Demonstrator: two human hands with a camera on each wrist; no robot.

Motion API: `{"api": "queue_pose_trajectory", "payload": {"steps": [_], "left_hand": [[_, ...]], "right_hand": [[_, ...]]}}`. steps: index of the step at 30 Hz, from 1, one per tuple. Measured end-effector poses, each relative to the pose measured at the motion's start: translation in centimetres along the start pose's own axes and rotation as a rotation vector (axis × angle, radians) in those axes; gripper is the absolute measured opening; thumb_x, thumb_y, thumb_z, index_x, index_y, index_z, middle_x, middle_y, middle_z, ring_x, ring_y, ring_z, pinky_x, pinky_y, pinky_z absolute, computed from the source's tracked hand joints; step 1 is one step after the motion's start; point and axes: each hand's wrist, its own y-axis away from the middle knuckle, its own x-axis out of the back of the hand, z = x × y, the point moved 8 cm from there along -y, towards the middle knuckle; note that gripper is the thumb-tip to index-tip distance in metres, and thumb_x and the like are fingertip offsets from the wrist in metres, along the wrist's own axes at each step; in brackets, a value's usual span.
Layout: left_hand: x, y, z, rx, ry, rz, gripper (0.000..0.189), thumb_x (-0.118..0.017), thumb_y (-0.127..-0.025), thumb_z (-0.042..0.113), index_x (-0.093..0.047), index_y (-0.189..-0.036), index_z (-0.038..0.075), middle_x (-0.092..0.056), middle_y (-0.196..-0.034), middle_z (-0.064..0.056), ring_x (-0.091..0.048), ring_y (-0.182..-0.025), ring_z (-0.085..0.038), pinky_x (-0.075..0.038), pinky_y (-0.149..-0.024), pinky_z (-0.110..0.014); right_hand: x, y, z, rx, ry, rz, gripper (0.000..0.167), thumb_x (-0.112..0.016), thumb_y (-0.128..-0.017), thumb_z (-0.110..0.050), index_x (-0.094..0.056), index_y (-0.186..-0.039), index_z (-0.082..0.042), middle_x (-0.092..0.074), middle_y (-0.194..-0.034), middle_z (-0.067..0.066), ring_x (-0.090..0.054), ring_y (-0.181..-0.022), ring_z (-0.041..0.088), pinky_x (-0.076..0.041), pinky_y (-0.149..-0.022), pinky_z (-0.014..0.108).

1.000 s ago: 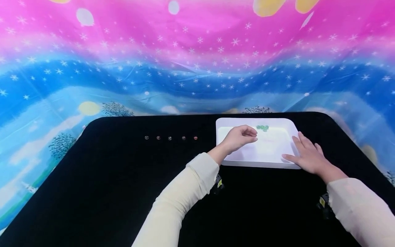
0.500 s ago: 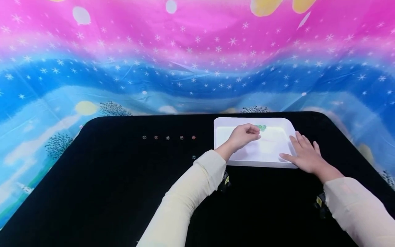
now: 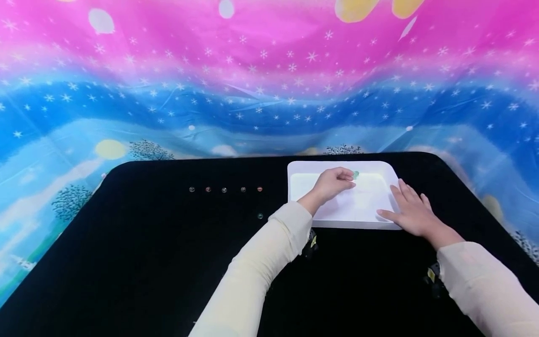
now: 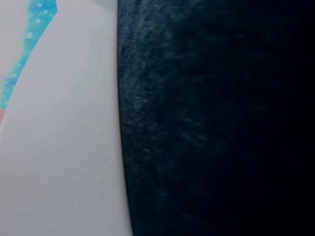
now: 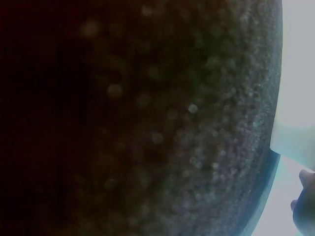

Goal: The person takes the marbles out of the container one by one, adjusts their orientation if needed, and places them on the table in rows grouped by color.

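Marbles (image 3: 355,175) are risking scattering if the narrowly parted left hand (image 3: 334,184) is nudging them; the spread right hand (image 3: 412,210) is touching the tray (image 3: 349,224).

1. Left hand (image 3: 334,183) blocks the green marbles (image 3: 356,174) from the left.
2. Right hand (image 3: 413,211) obstructs the tray's (image 3: 358,225) right side.
3. A hand could pass between both, above the tray.
4. Tray and marble row (image 3: 224,190) leave a gap; left sleeve (image 3: 252,267) crosses nearer.
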Motion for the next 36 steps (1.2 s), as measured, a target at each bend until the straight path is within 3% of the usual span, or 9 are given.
{"api": "queue_pose_trajectory", "payload": {"steps": [15, 28, 36], "left_hand": [[-0.3, -2.3, -0.1, 0.068, -0.087, 0.079, 0.024, -0.065, -0.078, 0.015, -0.061, -0.101, 0.011, -0.055, -0.076, 0.010, -0.052, -0.070, -0.004, -0.042, -0.062, -0.018], [0.0, -3.2, -0.2, 0.065, -0.066, 0.106, 0.023, -0.066, -0.076, 0.013, -0.062, -0.099, 0.012, -0.055, -0.076, 0.010, -0.052, -0.070, -0.005, -0.042, -0.061, -0.020], [-0.5, -4.0, -0.8, 0.082, -0.190, 0.097, 0.023, -0.065, -0.077, 0.015, -0.061, -0.099, 0.014, -0.057, -0.081, 0.007, -0.052, -0.074, -0.007, -0.042, -0.061, -0.019]], "right_hand": [[0.0, 0.0, 0.0, -0.005, 0.017, -0.015, 0.092, -0.039, -0.083, -0.058, -0.002, -0.133, 0.010, 0.015, -0.135, 0.029, 0.007, -0.122, 0.045, 0.003, -0.088, 0.064], [0.0, -0.3, -0.3, -0.007, 0.023, -0.019, 0.092, -0.039, -0.082, -0.058, -0.002, -0.133, 0.010, 0.016, -0.135, 0.029, 0.008, -0.122, 0.044, 0.003, -0.088, 0.064], [0.0, -0.4, -0.2, -0.008, 0.033, -0.014, 0.093, -0.039, -0.082, -0.059, -0.002, -0.133, 0.010, 0.015, -0.135, 0.029, 0.008, -0.122, 0.044, 0.002, -0.087, 0.065]]}}
